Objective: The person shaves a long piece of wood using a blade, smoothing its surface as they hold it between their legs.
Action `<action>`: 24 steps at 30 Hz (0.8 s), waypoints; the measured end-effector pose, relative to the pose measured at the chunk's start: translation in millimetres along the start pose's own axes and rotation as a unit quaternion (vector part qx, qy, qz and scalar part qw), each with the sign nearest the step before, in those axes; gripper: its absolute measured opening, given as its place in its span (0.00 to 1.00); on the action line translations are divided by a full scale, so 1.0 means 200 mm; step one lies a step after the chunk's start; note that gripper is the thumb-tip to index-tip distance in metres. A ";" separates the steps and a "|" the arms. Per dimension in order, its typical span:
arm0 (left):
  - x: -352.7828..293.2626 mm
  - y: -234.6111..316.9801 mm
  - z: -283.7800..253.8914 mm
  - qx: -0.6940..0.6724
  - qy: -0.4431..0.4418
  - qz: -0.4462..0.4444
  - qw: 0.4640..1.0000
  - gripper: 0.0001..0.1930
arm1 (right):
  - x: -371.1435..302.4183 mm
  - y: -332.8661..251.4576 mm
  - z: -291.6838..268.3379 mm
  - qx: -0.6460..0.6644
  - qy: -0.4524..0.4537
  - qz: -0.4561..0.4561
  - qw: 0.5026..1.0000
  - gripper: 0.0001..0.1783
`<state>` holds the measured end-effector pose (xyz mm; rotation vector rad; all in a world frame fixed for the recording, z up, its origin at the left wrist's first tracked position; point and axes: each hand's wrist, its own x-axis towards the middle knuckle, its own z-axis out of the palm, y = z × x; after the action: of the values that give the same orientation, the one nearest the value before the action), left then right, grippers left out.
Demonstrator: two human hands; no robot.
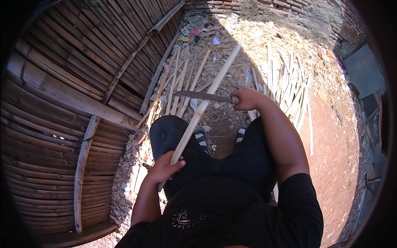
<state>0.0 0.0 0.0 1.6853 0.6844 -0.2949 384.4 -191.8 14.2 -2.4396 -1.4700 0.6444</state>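
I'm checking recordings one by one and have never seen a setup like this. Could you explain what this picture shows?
There is no machine here: a person works with two bare hands. The picture comes from a wide fisheye camera on the person's head, looking down past the dark shirt and legs, so straight edges bend near the rim. The left hand grips the lower part of a long pale strip. The right hand holds a long knife whose blade crosses the strip in this view; whether they touch is hard to tell. More loose strips lie on the littered ground, with a slatted wall at left.
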 end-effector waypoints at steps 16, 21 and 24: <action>0.00 0.01 0.00 0.001 0.000 -0.003 1.000 0.19 | 0.01 0.02 0.02 0.002 0.005 -0.003 1.000 0.35; 0.01 0.01 0.00 0.008 -0.001 -0.001 1.000 0.18 | 0.02 0.04 0.04 -0.003 0.008 -0.011 1.000 0.35; 0.00 0.01 0.01 0.011 -0.001 -0.001 1.000 0.15 | 0.02 0.05 0.04 -0.001 0.009 -0.014 1.000 0.35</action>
<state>2.6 -1.6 1.3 1.7051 0.6831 -0.3069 389.1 -193.0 2.4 -2.4150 -1.4962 0.6132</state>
